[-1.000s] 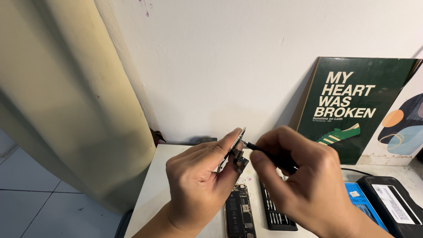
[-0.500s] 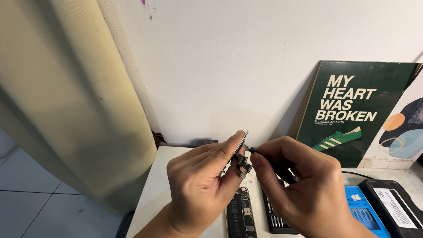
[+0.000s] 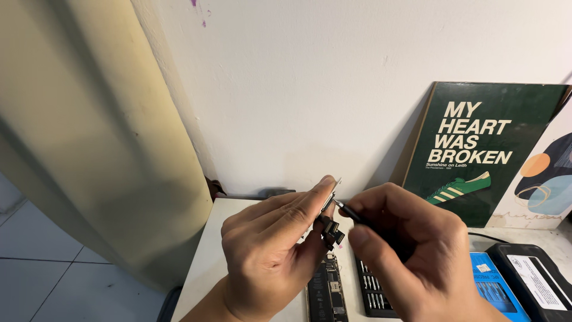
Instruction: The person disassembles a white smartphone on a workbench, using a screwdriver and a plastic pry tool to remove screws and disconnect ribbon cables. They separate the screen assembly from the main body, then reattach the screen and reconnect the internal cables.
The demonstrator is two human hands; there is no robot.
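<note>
My left hand holds a small metal phone part with black flex cables hanging from it, raised above the table. My right hand grips a thin black screwdriver whose tip touches that part. Below the hands an opened phone body lies on the white table, its circuit boards showing. A black tray of screwdriver bits lies right beside the phone, partly hidden by my right hand.
A blue tool case and a black box with a white label lie at the right. A dark green poster with a shoe picture leans on the white wall. A beige curtain hangs at the left.
Both hands have dropped slightly in view as the camera tilted up. The grip on the part and the screwdriver is the same.
</note>
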